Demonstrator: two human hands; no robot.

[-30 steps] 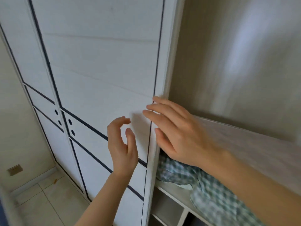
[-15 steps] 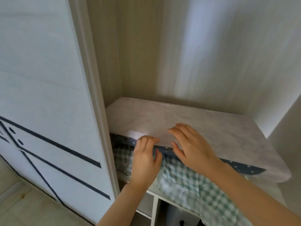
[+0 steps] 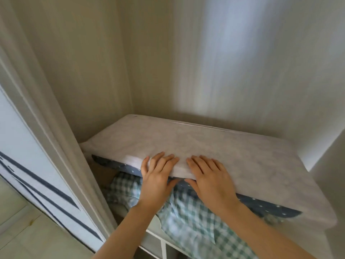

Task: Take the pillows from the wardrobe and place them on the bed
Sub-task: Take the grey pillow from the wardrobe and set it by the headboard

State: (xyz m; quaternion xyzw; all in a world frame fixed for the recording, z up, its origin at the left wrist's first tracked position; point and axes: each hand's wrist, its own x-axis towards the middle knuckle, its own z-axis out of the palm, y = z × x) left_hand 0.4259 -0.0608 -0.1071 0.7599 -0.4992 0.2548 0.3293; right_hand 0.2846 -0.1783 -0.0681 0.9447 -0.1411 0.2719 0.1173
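A flat white pillow [image 3: 214,146] lies on top of a stack inside the open wardrobe. Under it shows the edge of a dark blue dotted pillow [image 3: 270,205], and below that green-and-white checked fabric [image 3: 186,217] hangs over the shelf edge. My left hand [image 3: 157,181] clasps the white pillow's front edge, fingers on top and thumb underneath. My right hand [image 3: 209,179] grips the same edge just to the right, fingers spread on top, thumb tucked below.
The sliding wardrobe door [image 3: 28,156], white with dark lines, stands at the left beside its frame [image 3: 61,146]. The wardrobe's back wall [image 3: 224,62] and right side wall [image 3: 328,174] enclose the pillows. A white shelf edge [image 3: 155,238] and tiled floor [image 3: 18,230] lie below.
The door went from nearly closed to slid left, exposing the pillows. Both hands dropped from the door edge to the white pillow's front edge and took hold of it.
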